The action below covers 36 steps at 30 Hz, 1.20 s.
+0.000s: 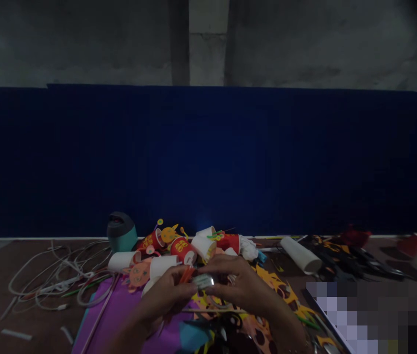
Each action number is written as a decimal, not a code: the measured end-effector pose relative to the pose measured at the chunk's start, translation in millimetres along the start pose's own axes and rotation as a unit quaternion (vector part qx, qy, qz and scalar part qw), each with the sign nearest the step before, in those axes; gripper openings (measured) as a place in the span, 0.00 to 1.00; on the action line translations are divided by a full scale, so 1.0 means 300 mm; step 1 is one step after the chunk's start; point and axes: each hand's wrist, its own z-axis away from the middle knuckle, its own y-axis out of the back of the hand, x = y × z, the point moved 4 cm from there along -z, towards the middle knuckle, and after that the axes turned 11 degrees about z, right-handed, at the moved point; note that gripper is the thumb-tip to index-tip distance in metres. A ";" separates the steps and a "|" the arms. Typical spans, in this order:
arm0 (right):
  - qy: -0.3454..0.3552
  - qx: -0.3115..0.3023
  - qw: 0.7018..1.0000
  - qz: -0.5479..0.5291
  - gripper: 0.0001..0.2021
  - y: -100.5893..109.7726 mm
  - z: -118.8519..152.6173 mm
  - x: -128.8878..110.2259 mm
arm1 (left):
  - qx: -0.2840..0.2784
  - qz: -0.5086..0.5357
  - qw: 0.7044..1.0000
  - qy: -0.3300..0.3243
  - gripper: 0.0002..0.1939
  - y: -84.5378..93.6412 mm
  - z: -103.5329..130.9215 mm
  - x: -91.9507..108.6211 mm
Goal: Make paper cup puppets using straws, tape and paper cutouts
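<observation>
My left hand (pixel 168 290) is closed, its thumb and fingers pinching an orange strip (pixel 187 274). Close against it, my right hand (pixel 236 279) curls its fingers and thumb round a small, shiny, pale object (pixel 203 281) that looks clear or silvery. Its exact kind does not show in the dim light. The left thumb reaches this object's near side, and both hands meet above the middle of the table. Below them lie purple sheets (pixel 127 314) and yellow and orange paper cut-outs (pixel 260 327). Paper cups, among them a red one (pixel 182 250), lie just beyond.
A teal and dark grey device (pixel 122 232) stands at the back left, beside tangled white cables (pixel 59 275). To the right are a white cylinder (pixel 300 255), dark tools (pixel 363 260) and a pixelated flat object (pixel 341 314). A blue panel (pixel 208 157) borders the table's back edge.
</observation>
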 end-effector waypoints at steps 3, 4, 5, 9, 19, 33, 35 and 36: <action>-0.007 0.001 1.000 0.001 0.15 -0.004 0.000 0.003 | 0.015 -0.009 1.000 0.006 0.11 0.003 0.002 0.002; -0.013 0.003 1.000 -0.004 0.15 -0.004 -0.001 0.008 | 0.022 -0.005 1.000 0.010 0.11 0.005 0.001 0.000; -0.021 0.003 1.000 -0.014 0.15 -0.004 -0.001 0.013 | 0.023 -0.001 1.000 0.015 0.11 0.007 0.000 -0.004; -0.041 -0.023 0.996 -0.078 0.14 -0.001 -0.001 0.034 | 0.005 0.001 1.000 0.028 0.12 0.016 -0.008 -0.024; -0.041 -0.039 0.989 -0.134 0.11 -0.001 -0.001 0.044 | 0.045 -0.006 0.999 0.019 0.15 0.013 -0.003 -0.030; -0.053 -0.017 0.995 -0.089 0.10 0.011 -0.003 0.038 | 0.007 0.058 0.998 0.016 0.15 0.002 -0.014 -0.038; -0.049 -0.029 0.988 -0.144 0.11 0.009 -0.004 0.052 | 0.010 0.065 0.998 0.015 0.14 0.007 -0.014 -0.037; -0.043 -0.038 0.983 -0.176 0.11 0.007 -0.004 0.059 | 0.011 0.069 0.998 0.011 0.13 0.008 -0.012 -0.035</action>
